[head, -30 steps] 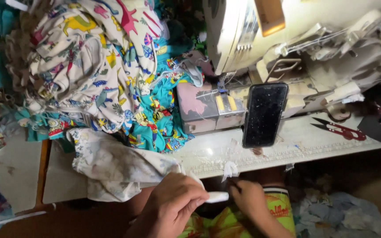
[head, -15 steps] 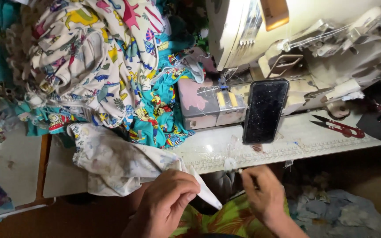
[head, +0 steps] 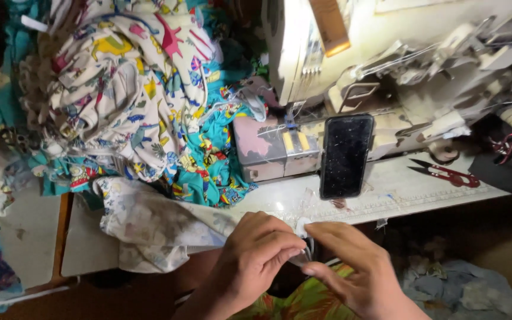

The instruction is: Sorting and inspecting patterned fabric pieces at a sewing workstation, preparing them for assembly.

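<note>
Both hands now meet; half a second back they were apart. Left hand (head: 256,258) and right hand (head: 351,269) pinch one white fabric strip (head: 301,228) between closed fingertips, at the table edge. Beyond the fingers: one dark phone (head: 345,155) propped upright, one sewing machine (head: 386,59), one red snips (head: 445,173). Left of the fingers, two printed cloth heaps (head: 125,95)

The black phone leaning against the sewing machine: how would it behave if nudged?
The phone stands nearly upright, propped against the sewing machine, so a nudge would probably tip it flat. It looks stiff, and its glossy face is likely slippery. It probably would not roll.
</note>
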